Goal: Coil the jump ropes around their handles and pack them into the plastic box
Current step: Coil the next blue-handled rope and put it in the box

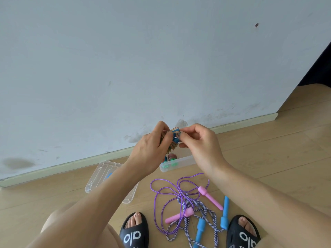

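Note:
My left hand [152, 145] grips a coiled jump rope bundle [172, 140] of brownish braided cord wound around blue handles, held above the plastic box [184, 161]. My right hand [197, 140] pinches the bundle's top end from the right. The clear box sits on the floor by the wall and holds another coiled rope with green and blue parts [171, 159]. Loose on the floor lie a purple rope with pink handles [180, 213] and a striped rope with blue handles [200, 228], tangled together.
A clear plastic lid [100, 178] lies on the wooden floor left of the box, partly under my left forearm. My feet in black slides [134, 230] [241, 231] flank the loose ropes. A pale wall with a skirting board [53, 169] stands behind.

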